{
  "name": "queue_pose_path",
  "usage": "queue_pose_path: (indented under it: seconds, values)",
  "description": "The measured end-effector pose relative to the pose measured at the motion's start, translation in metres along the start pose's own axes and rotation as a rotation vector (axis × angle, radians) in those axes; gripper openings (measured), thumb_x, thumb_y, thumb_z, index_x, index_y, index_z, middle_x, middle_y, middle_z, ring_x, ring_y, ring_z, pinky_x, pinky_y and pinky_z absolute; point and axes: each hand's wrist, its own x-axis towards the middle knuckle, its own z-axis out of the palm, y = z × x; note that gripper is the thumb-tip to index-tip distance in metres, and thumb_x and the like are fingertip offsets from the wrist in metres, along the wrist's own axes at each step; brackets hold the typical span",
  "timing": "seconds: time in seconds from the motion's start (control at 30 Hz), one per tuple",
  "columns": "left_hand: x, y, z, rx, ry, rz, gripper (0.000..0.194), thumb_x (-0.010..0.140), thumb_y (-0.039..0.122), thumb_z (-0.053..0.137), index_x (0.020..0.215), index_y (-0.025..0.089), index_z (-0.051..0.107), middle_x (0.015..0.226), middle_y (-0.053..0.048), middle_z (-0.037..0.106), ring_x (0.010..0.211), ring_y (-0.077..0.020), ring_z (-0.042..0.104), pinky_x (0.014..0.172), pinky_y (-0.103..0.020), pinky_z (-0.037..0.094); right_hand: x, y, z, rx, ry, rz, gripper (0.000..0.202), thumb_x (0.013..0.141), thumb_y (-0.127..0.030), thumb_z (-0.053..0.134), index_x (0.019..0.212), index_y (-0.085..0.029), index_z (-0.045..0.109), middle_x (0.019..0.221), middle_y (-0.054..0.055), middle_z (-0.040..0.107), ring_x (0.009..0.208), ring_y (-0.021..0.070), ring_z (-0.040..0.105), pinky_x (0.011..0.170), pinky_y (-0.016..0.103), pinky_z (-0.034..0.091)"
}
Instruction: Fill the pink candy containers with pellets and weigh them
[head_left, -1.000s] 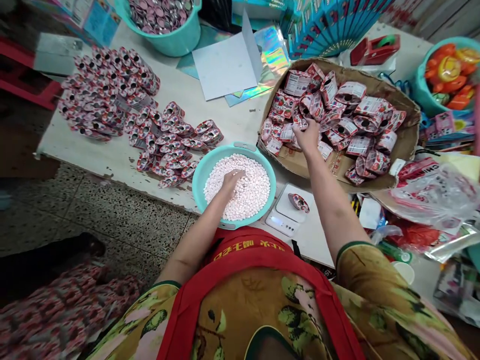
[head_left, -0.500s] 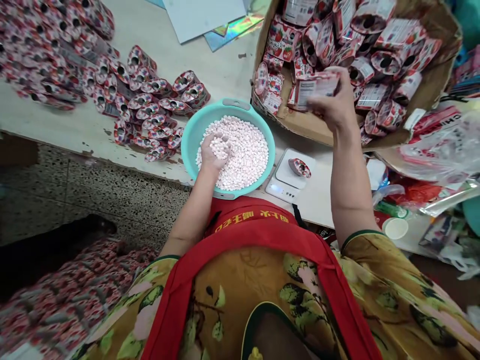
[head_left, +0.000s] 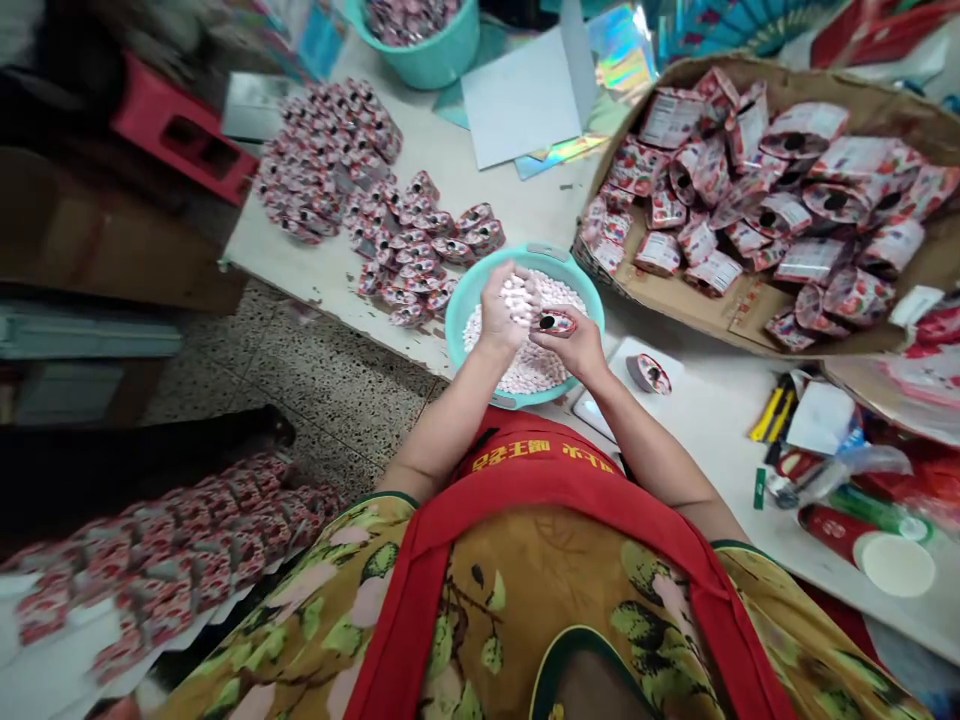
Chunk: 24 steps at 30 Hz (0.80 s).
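Note:
My left hand [head_left: 496, 310] is cupped round a heap of small pinkish-white candies [head_left: 519, 298], raised over the turquoise basin [head_left: 459, 345]. More of the same candies [head_left: 525, 378] fill the basin's bottom. Just right of it, my right hand [head_left: 577, 345] grips a small strawberry-printed packet [head_left: 559, 322] whose dark opening faces up. Packet and cupped palm are close together; whether they touch I cannot tell. Another printed packet [head_left: 649, 373] rests on the white scale [head_left: 675, 362], partly behind my right forearm.
A cardboard box [head_left: 750, 322] full of loose packets stands at the right. Many packets [head_left: 330, 160] stand grouped on the table's left part. Farther back are a second turquoise tub [head_left: 431, 68] and paper sheets [head_left: 521, 105]. A yellow cutter [head_left: 772, 408] lies right of the scale.
My right hand has come from the cardboard box to the basin with a packet. My left hand has lifted candies up out of the heap. The camera view has shifted left.

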Motion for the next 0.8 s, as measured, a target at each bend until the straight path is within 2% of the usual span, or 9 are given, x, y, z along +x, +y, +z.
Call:
queue_pose_path:
  seconds: [0.13, 0.27, 0.43, 0.67, 0.8]
  values:
    - [0.001, -0.008, 0.003, -0.044, 0.033, 0.139, 0.040, 0.087, 0.059, 0.064, 0.085, 0.018, 0.061, 0.067, 0.001, 0.054, 0.059, -0.0112, 0.058, 0.060, -0.026, 0.049, 0.006, 0.000, 0.015, -0.179, 0.012, -0.120, 0.043, 0.064, -0.035, 0.077, 0.104, -0.021, 0.071, 0.105, 0.003, 0.073, 0.100, 0.0252, 0.069, 0.096, 0.041, 0.053]
    - [0.001, -0.009, -0.001, -0.038, 0.063, 0.173, 0.040, 0.086, 0.057, 0.068, 0.081, 0.018, 0.059, 0.063, 0.003, 0.052, 0.056, -0.0098, 0.055, 0.057, -0.024, 0.047, 0.005, -0.007, 0.018, -0.292, 0.033, -0.158, 0.040, 0.065, -0.027, 0.072, 0.105, -0.023, 0.072, 0.109, 0.002, 0.074, 0.103, 0.0267, 0.069, 0.097, 0.041, 0.052]
    - [0.003, -0.007, 0.002, 0.002, 0.088, 0.184, 0.042, 0.084, 0.059, 0.072, 0.084, 0.019, 0.060, 0.062, 0.005, 0.050, 0.054, -0.0081, 0.052, 0.055, -0.022, 0.044, 0.005, -0.019, 0.022, -0.393, 0.050, -0.137, 0.037, 0.067, -0.030, 0.073, 0.104, -0.024, 0.071, 0.109, 0.003, 0.074, 0.103, 0.0280, 0.068, 0.093, 0.042, 0.052]
    - [0.011, -0.001, 0.004, 0.101, 0.083, 0.222, 0.044, 0.084, 0.061, 0.071, 0.080, 0.019, 0.060, 0.058, 0.006, 0.045, 0.051, -0.0070, 0.048, 0.054, -0.022, 0.040, 0.011, -0.026, 0.024, -0.407, 0.055, -0.094, 0.036, 0.068, -0.034, 0.075, 0.102, -0.024, 0.070, 0.102, 0.001, 0.074, 0.093, 0.0263, 0.068, 0.087, 0.040, 0.053]
    - [0.011, 0.000, 0.007, 0.121, 0.063, 0.235, 0.044, 0.085, 0.061, 0.070, 0.078, 0.019, 0.059, 0.057, 0.007, 0.044, 0.050, -0.0068, 0.047, 0.054, -0.022, 0.041, 0.013, -0.028, 0.023, -0.402, 0.063, -0.108, 0.036, 0.069, -0.033, 0.075, 0.103, -0.024, 0.070, 0.105, 0.002, 0.073, 0.096, 0.0268, 0.068, 0.089, 0.040, 0.053]
